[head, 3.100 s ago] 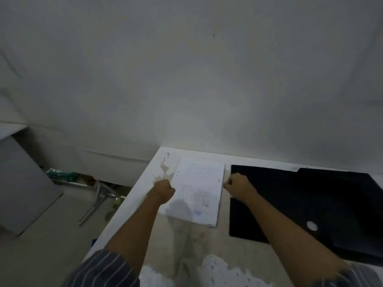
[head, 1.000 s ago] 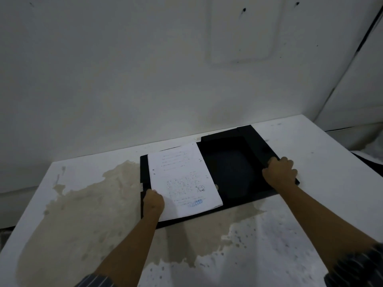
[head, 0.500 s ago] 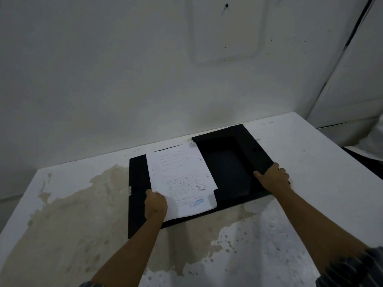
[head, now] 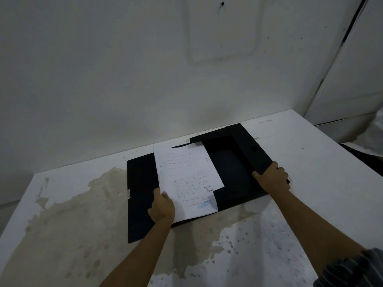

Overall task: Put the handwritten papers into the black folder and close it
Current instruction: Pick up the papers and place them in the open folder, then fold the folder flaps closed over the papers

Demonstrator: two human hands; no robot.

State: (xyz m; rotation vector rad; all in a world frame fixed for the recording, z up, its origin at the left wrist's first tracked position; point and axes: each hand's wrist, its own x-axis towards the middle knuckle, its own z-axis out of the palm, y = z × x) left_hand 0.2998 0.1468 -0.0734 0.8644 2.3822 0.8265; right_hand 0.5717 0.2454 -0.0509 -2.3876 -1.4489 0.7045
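The handwritten papers (head: 186, 179) are lying across the middle of the open black folder (head: 234, 162), which is sitting toward the back edge of the desk (head: 310, 146), slightly right of its centre. The sheets are overlapping the folder's left panel and the left rim of its recessed tray, tilted, with their near corner reaching out past the folder's front edge; they are not yet seated square in the tray. By the look of it, the task is roughly halfway: the papers are on the folder, but aligning them inside, folding the flaps and closing the cover are all remaining.

The left hand (head: 162, 208) is pinching the papers' near-left corner, thumb curled on top and the other fingers hidden beneath. The right hand (head: 273, 177) is gripping the folder's right flap at its near corner, fingers wrapped tightly over the edge, seemingly steadying or lifting it.
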